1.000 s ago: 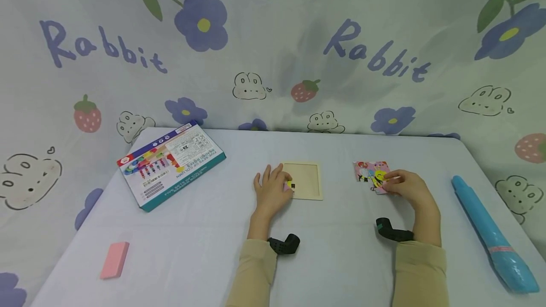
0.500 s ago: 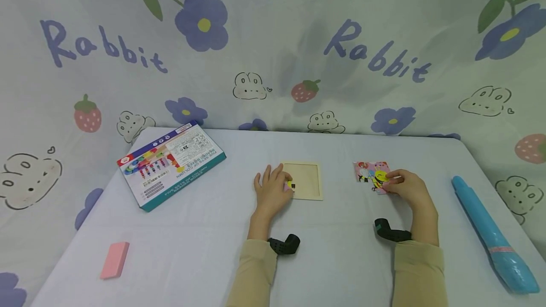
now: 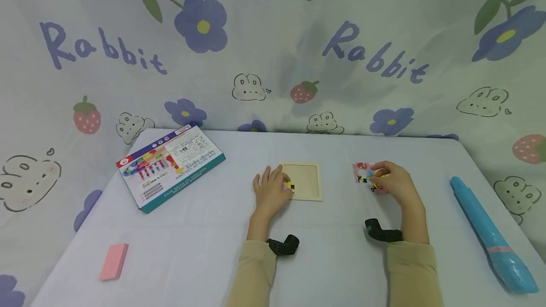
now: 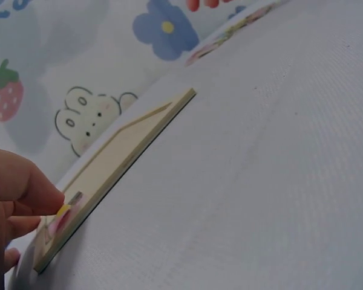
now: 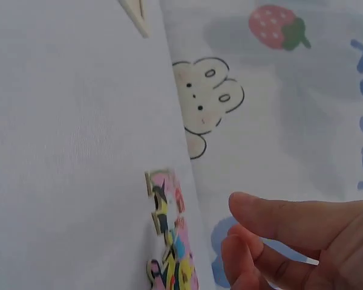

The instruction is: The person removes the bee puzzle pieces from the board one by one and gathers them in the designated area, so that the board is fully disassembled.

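My left hand (image 3: 270, 198) is at the left side of a square wooden puzzle tray (image 3: 319, 181). Its fingertips pinch a small pink, yellow and black puzzle piece (image 4: 64, 217) inside the tray's near-left corner, partly hidden by the fingers. To the right of the tray lie several colourful jigsaw pieces (image 3: 361, 173) with cartoon figures, some fitted close together. Over their right part hovers my right hand (image 3: 398, 184), covering some of them. In the right wrist view its thumb and fingers (image 5: 272, 217) are loosely bent beside the pieces, with nothing seen between them.
A cardboard box (image 3: 170, 167) with printed text lies at the back left of the white-covered table. A pink block (image 3: 113, 262) is at the front left. Along the right edge lies a long blue wrapped object (image 3: 490, 236). A patterned cloth (image 3: 273, 37) hangs behind.
My right hand has moved left and slightly forward, from the right edge of the jigsaw pieces to over them. The left hand and the tray stay in place.
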{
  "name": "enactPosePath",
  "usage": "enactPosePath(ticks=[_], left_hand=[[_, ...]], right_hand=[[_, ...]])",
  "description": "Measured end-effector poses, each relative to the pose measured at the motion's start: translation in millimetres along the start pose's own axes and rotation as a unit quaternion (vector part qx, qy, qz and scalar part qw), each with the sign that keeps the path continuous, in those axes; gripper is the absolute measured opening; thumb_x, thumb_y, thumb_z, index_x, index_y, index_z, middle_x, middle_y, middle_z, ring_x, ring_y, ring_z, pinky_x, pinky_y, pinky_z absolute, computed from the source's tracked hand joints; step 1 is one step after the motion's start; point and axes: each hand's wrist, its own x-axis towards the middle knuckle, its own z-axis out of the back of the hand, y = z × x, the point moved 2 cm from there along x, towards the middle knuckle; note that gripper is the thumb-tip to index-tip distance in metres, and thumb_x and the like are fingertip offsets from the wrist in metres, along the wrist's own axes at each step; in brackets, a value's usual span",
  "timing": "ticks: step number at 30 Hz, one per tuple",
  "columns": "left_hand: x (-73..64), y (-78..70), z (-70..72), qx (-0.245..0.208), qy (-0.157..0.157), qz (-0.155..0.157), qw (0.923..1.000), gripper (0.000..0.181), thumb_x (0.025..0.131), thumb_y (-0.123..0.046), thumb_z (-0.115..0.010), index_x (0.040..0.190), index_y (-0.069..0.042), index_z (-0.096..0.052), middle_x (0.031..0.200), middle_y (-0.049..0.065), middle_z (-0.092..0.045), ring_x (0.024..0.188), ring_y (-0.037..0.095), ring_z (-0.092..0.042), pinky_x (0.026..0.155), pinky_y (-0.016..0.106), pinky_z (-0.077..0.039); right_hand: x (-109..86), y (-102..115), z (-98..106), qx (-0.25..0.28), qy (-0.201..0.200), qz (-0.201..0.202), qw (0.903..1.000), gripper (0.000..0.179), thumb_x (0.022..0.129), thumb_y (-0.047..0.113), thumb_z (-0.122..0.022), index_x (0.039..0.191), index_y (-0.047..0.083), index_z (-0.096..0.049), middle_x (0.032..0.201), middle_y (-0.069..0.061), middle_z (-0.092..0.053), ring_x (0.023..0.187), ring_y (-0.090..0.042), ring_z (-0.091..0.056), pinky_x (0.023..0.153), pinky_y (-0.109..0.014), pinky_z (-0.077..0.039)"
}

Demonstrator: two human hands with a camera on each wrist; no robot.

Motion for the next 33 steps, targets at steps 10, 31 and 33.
enactPosePath(ticks=[10,31,33], left_hand=[[-2.3,3.8,8.1,-0.001,0.046,-0.013,0.9988,0.06,0.075,-0.028,-0.06,0.132,-0.014,-0.05,0.149,0.005,-0.032,0.14,0.031,-0.014,0.108,0.055,0.0],[-2.1,21.1,19.9,0.017,0.066,-0.054,0.9962,0.07,0.068,-0.029,-0.072,0.132,-0.01,-0.05,0.146,0.011,-0.035,0.138,0.031,-0.021,0.108,0.049,-0.015],[-1.9,22.4,19.7,0.014,0.061,-0.056,0.9965,0.069,0.068,-0.028,-0.072,0.131,-0.009,-0.051,0.146,0.011,-0.035,0.138,0.031,-0.022,0.108,0.049,-0.015]], right_hand=[[6.0,29.0,-27.5,0.036,0.043,0.054,0.997,0.036,0.084,0.018,-0.066,0.117,0.004,-0.057,0.103,-0.013,-0.06,0.092,-0.026,-0.056,0.068,-0.031,-0.043],[10.9,84.0,-113.7,-0.022,0.153,0.184,0.9708,0.032,0.077,0.009,-0.072,0.107,0.006,-0.063,0.081,-0.002,-0.057,0.074,-0.014,-0.05,0.065,-0.028,-0.042],[11.4,88.6,-119.0,-0.052,0.157,0.199,0.966,0.038,0.077,0.012,-0.073,0.113,0.006,-0.062,0.082,-0.002,-0.056,0.075,-0.014,-0.049,0.067,-0.028,-0.042]])
